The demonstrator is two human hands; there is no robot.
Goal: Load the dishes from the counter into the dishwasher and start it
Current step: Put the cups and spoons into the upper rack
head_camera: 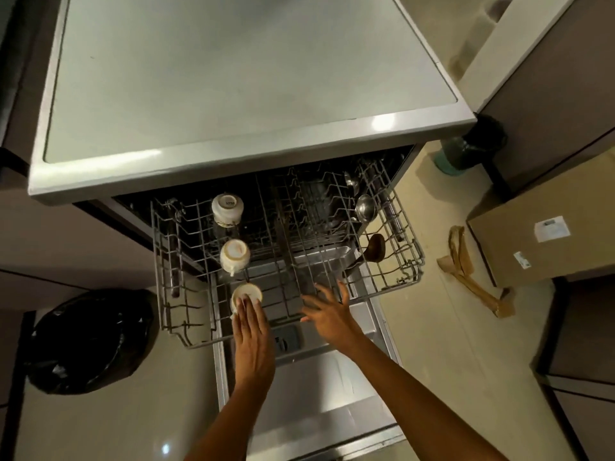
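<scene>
Cup [247, 293] sits upside down in the rack [186, 331], lower centre, under the flat-fingered left hand [251, 341]; the right hand [327, 312] hovers spread, empty. Pressed unevenly, it could tip between the wires.

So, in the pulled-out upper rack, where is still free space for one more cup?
Free: the rack middle, between the cup under the left hand and the ladles at right, near the right hand. Crowded: the left cup row and the right edge.
</scene>
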